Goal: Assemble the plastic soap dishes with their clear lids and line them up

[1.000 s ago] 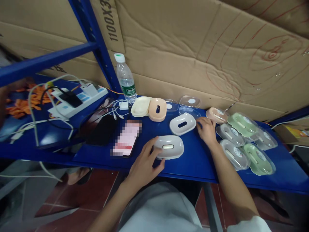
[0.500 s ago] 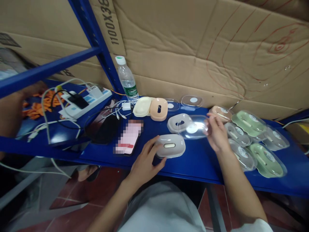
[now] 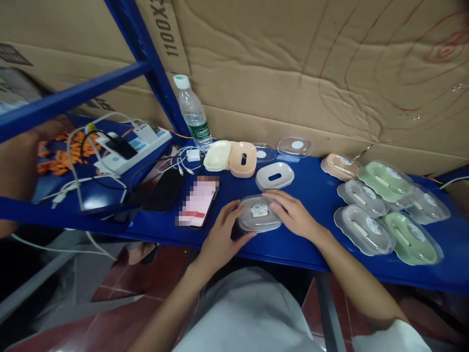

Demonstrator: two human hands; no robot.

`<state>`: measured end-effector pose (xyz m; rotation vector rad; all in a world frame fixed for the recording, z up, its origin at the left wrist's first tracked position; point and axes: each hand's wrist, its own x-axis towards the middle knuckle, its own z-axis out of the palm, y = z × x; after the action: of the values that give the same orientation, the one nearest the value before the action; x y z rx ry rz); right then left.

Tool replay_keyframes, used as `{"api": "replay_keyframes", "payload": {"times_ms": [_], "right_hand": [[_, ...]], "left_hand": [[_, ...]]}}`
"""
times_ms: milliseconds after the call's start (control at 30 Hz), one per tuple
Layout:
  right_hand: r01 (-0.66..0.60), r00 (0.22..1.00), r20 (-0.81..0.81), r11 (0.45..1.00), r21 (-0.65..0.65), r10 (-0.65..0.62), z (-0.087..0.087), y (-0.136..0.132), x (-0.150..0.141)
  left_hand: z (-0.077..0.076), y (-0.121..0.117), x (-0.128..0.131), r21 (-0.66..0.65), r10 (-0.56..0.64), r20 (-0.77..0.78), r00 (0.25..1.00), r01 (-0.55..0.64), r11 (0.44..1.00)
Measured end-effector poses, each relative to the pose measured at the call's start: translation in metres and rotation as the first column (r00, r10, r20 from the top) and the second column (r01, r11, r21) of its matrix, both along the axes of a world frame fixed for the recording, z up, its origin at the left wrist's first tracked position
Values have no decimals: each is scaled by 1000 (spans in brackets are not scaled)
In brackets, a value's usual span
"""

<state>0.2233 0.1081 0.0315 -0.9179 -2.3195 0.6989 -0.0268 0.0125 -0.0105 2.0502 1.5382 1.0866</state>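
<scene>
A grey oval soap dish (image 3: 246, 226) lies on the blue shelf in front of me, with a clear plastic lid (image 3: 269, 201) over its top. The lid bears a white round label (image 3: 259, 210). My left hand (image 3: 222, 237) grips the dish at its left end, fingers behind and thumb along the front edge. My right hand (image 3: 295, 214) holds the lid's right end, its fingers along the far rim. Just behind the pair sits a grey dish with an oval slot (image 3: 275, 170), which neither hand touches.
Covered grey, green and peach dishes (image 3: 366, 230) are piled at the right. Clear lids (image 3: 296, 145), peach (image 3: 243, 152) and cream (image 3: 217, 155) pieces, and a water bottle (image 3: 194, 117) stand behind. A phone (image 3: 200, 201), cables and a power strip (image 3: 135, 149) lie left. Another person's arm (image 3: 22, 176) is far left.
My right hand has moved left, bringing the clear lid from the right onto the grey soap dish. My left hand has stayed at the dish's left end.
</scene>
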Motion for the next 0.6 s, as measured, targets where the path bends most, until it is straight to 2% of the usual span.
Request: {"api": "replay_keyframes", "payload": {"times_ms": [100,267,433,533,600], "right_hand": [[-165,976,148,986,38,157,0,1,7],[-253,952,202,964,87,232,-2,3,10],[-236,946,248,967,92,207,-2,1,6],[-209,946,282,966,150,161,1,-2,7],[-191,945,304,961,202,123,9,-1,14]], "left_hand": [[-3,1,-1,26,22,25,999,-23,999],[-5,0,-3,6,2,66,998,-2,1000],[-4,0,-3,-14,-11,73,997,13,1000],[-5,0,-1,-17,3,82,997,-1,1000],[-4,-1,0,-16,2,93,996,-1,1000]]}}
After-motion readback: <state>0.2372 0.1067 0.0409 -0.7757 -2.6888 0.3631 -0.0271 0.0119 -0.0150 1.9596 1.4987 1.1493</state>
